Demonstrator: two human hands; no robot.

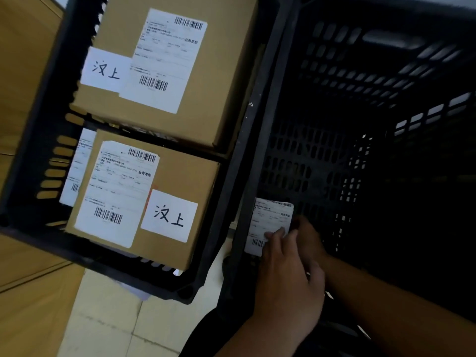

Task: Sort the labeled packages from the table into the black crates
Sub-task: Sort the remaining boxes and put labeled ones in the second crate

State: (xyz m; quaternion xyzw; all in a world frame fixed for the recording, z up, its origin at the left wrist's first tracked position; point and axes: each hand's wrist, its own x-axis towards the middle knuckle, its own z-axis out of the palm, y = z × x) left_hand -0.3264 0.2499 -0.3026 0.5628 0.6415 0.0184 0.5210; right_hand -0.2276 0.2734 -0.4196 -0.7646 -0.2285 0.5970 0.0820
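Your left hand [288, 274] pinches the labeled package [268, 217], fingers pressed together, inside the right crate [334, 86] by its near-left wall. Your right hand [309, 240] touches the package's edge; its grip can't be told. The left crate [28, 155] holds a far box [213, 81] and a near box [177, 181].

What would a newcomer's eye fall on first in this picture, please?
Two brown cartons, the upper carton and lower carton, each with a shipping label and handwritten sticker, sit in the left crate. Inside the dark right crate, the left hand and right hand hold a small labelled package by its wall.
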